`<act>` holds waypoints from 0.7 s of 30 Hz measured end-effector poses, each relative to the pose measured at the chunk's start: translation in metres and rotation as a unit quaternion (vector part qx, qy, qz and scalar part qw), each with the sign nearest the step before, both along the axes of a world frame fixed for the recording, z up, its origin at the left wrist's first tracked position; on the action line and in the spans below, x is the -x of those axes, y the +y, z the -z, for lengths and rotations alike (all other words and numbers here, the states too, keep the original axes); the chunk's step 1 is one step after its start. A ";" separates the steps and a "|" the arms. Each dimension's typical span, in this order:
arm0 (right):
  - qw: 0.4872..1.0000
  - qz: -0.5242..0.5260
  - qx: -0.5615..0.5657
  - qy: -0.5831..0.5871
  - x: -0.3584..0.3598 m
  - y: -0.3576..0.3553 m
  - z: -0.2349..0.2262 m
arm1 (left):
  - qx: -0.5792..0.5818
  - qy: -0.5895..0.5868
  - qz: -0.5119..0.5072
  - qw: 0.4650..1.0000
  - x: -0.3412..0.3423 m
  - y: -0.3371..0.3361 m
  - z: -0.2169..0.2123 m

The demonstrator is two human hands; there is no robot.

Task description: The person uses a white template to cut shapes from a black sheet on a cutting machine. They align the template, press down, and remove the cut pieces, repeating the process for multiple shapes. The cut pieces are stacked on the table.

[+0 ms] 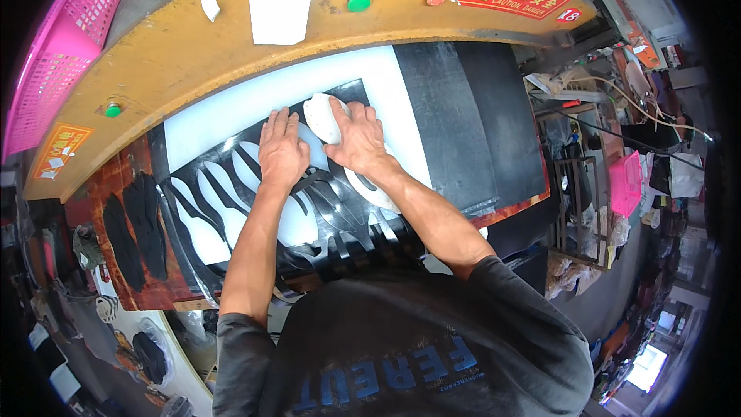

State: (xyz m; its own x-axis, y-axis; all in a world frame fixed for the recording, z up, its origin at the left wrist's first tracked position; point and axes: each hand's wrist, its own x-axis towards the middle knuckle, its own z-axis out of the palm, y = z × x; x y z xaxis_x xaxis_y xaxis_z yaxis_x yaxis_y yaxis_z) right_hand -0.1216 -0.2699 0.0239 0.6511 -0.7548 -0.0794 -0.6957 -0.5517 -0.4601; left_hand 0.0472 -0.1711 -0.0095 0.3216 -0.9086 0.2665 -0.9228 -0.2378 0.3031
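Note:
A black sheet [202,206] with several sole-shaped cutouts lies on a white cutting board [202,133], which shows through the holes. My left hand [283,153] presses flat on the sheet, fingers stretched forward and holding nothing. Just right of it, my right hand [360,137] grips a white sole-shaped die [319,118], its fingers over the top. My palm and wrist hide the die's middle; a rounded white end shows below my wrist. Thin strips of the sheet hang between the cutouts toward my body.
A yellow press beam [231,62] with green and red buttons crosses ahead. Black sole-shaped pieces [140,232] lie on the brown board at left. Dark sheets [478,123] cover the right side. Pink baskets stand at far left [65,54] and right [625,184].

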 end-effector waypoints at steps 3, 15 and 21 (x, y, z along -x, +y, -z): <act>1.000 0.003 -0.002 -0.003 -0.002 -0.001 0.002 | 0.001 0.006 0.013 1.000 -0.002 0.006 0.006; 0.999 0.040 -0.022 -0.008 0.011 0.005 -0.009 | -0.029 -0.009 -0.054 0.998 -0.007 -0.031 -0.006; 0.999 0.042 -0.001 -0.011 0.003 0.001 -0.002 | -0.005 -0.026 -0.047 0.999 -0.007 -0.027 0.006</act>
